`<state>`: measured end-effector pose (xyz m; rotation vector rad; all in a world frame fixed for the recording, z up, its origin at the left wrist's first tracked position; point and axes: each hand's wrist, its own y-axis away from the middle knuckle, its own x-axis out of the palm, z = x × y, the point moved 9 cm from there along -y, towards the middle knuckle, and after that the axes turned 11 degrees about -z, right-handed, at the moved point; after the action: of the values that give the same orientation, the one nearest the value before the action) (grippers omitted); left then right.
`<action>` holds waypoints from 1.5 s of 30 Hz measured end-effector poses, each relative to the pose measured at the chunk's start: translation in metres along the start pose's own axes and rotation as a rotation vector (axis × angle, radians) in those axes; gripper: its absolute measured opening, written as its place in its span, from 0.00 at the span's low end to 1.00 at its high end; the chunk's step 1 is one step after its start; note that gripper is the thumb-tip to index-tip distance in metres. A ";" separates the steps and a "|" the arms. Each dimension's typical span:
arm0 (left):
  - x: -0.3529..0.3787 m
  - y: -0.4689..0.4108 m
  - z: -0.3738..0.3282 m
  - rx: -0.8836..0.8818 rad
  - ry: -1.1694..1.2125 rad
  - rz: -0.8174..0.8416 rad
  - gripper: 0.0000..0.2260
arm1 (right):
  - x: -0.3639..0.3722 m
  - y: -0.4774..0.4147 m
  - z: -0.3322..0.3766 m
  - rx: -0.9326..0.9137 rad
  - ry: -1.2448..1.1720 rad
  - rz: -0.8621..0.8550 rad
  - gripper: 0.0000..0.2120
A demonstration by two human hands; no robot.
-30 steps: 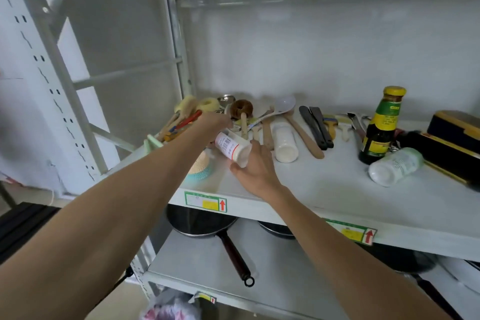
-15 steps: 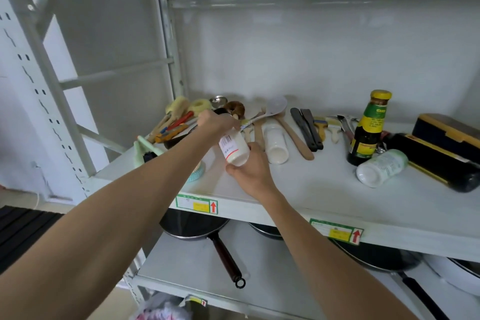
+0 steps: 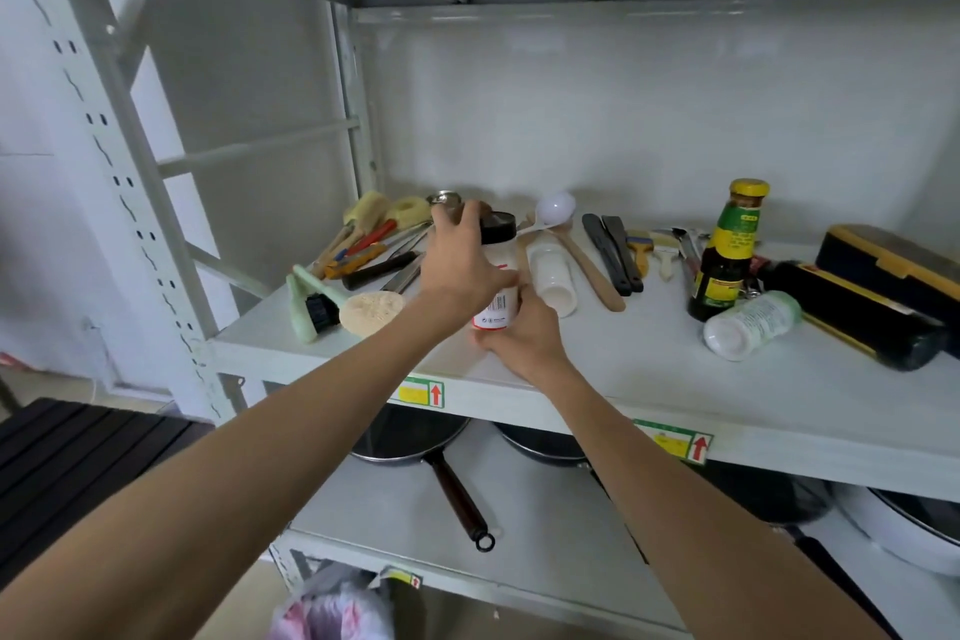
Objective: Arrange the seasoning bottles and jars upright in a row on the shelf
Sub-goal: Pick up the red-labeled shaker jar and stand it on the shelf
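Head view shows both hands holding a white jar (image 3: 500, 282) with a black lid upright near the front of the shelf (image 3: 623, 369). Left hand (image 3: 460, 265) wraps its side, and right hand (image 3: 524, 335) cups what seems to be its bottom. Two white bottles (image 3: 551, 270) (image 3: 750, 325) lie on their sides, and a dark sauce bottle (image 3: 727, 255) stands up.

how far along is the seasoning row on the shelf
Done: only the yellow-capped sauce bottle stands upright. In hand: the left hand and right hand hold the black-lidded jar nearly upright at the shelf front. Left: the white bottle and green-labelled bottle lie on their sides.
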<state>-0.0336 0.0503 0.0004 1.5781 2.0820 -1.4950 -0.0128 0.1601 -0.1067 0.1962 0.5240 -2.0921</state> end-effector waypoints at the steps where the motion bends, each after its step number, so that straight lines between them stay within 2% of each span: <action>1: -0.001 0.001 -0.003 0.028 -0.029 -0.005 0.37 | 0.001 -0.001 -0.001 -0.003 0.003 -0.002 0.30; 8: -0.005 0.001 -0.010 0.130 -0.153 0.015 0.33 | 0.002 -0.006 0.001 -0.052 -0.015 0.003 0.23; 13: -0.016 -0.014 -0.022 0.267 -0.140 0.162 0.25 | 0.000 -0.009 -0.003 -0.078 -0.016 -0.044 0.21; 17: -0.023 -0.021 -0.013 0.268 -0.109 0.276 0.27 | -0.001 -0.010 -0.006 -0.045 -0.103 -0.035 0.29; 21: -0.029 -0.020 -0.006 0.349 -0.108 0.260 0.27 | 0.003 -0.014 -0.011 -0.014 -0.140 -0.013 0.33; 24: -0.032 -0.016 -0.006 0.431 -0.156 0.203 0.26 | 0.006 -0.012 -0.007 -0.023 -0.121 0.015 0.33; 29: -0.027 -0.016 -0.015 0.441 -0.200 0.182 0.22 | 0.005 -0.009 -0.003 -0.046 -0.095 0.018 0.32; 33: -0.026 -0.015 -0.018 0.427 -0.192 0.199 0.23 | 0.008 -0.014 -0.008 -0.079 -0.034 -0.003 0.33; 36: -0.027 -0.014 -0.020 0.442 -0.230 0.196 0.23 | 0.008 -0.008 0.000 -0.114 -0.019 0.027 0.29; 40: -0.029 -0.016 -0.018 0.397 -0.195 0.221 0.24 | 0.010 -0.004 0.007 -0.132 -0.069 0.097 0.26; 45: -0.029 -0.020 -0.007 0.317 -0.133 0.245 0.23 | 0.009 -0.001 0.005 -0.058 -0.150 0.142 0.24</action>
<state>-0.0337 0.0371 0.0340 1.7059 1.5750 -1.8456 -0.0186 0.1518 -0.1049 0.0414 0.4659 -1.9330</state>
